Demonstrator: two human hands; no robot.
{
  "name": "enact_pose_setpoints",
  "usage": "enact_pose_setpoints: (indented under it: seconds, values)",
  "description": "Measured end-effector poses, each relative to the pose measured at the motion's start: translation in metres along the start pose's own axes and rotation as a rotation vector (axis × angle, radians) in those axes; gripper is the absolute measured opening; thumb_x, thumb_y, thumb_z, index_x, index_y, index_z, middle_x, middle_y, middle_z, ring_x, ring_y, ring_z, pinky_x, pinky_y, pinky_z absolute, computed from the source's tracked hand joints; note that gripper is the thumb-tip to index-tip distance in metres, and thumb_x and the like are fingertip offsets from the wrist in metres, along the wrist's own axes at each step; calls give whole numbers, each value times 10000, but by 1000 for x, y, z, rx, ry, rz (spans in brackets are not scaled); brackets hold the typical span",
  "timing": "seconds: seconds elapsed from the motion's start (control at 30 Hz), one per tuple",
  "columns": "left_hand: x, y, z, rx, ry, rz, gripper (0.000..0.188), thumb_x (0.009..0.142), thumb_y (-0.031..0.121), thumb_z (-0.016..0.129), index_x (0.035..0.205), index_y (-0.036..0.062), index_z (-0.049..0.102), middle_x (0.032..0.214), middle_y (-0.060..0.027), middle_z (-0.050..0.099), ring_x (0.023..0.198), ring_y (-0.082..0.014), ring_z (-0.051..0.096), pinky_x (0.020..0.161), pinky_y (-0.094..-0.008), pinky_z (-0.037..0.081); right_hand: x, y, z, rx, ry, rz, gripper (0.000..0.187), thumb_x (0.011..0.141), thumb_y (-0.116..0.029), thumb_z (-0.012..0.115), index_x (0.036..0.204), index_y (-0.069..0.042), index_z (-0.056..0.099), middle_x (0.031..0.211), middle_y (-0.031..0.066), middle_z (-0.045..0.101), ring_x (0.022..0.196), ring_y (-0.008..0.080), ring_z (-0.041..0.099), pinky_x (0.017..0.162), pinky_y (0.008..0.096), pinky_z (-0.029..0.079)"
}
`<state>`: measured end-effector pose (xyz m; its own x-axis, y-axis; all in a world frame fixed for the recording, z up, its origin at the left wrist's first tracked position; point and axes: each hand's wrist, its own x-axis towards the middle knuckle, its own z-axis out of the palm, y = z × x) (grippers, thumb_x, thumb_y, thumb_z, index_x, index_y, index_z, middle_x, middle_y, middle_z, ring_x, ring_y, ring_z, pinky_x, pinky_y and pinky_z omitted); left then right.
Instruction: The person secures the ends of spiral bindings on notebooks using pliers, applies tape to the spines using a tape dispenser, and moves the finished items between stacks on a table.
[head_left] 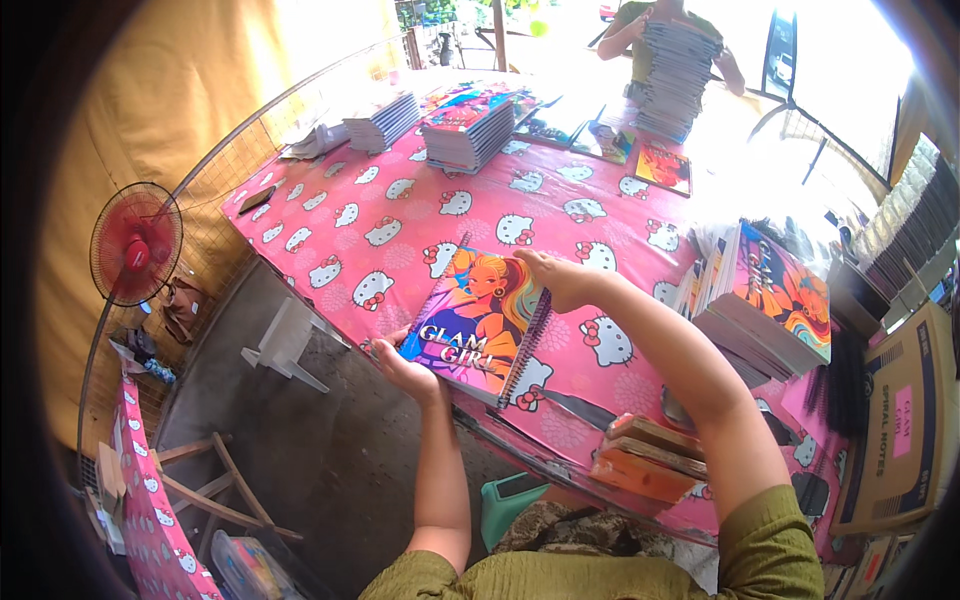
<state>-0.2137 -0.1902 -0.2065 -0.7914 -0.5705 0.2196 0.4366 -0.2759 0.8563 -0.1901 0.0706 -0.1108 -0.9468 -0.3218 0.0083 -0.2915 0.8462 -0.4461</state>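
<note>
A colourful spiral notebook (478, 318) with an illustrated cover lies tilted at the near edge of the table, between my hands. Black coil shows along its right side and also at its upper left, so more than one notebook may be stacked there. My left hand (410, 376) grips its lower left corner, thumb on the edge and fingers partly hidden beneath. At the upper right corner, my right hand (560, 282) is closed over the edge.
Notebook stacks (468, 140) stand at the far side, and another (765, 300) at the right. Wooden blocks (650, 460) lie near the front edge of the pink table (400, 240). A cardboard box (890, 430) is at the right. Across the table, a person holds a tall stack (680, 80).
</note>
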Motion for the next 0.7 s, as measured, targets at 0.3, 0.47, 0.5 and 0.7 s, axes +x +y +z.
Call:
enact_pose_setpoints:
  seconds: [0.3,0.47,0.5,0.7]
  values:
    - [14,11,-11,5,-45,48,412,993,351,364,974,-2,577,950,-114,632,898,-197,590,816,-337,449,-51,-40,-33,-462,183,21,870,717,-30,721,1450,-79,255,1416,190,387,1308,324,397,1042,456,380]
    - [-24,110,-20,-239,-136,-21,362,980,296,388,1200,30,496,1159,-113,609,1098,-209,550,941,-366,388,-189,-79,-107,-682,487,337,679,630,-428,802,1191,-112,584,1322,114,486,1225,271,439,986,474,266]
    - [-39,127,-17,-380,-239,-84,364,980,288,392,1212,26,492,1210,-130,577,1098,-230,553,960,-379,397,-208,-73,-111,-690,590,402,523,660,-312,787,1105,-107,607,1169,91,564,1107,268,508,911,444,316]
    - [-148,168,66,-667,-1002,-976,311,942,227,531,1199,56,494,1271,-153,507,1122,-306,545,940,-444,469,-283,-23,-66,-864,735,291,209,741,-111,599,947,-103,636,883,53,590,798,256,577,761,391,423]
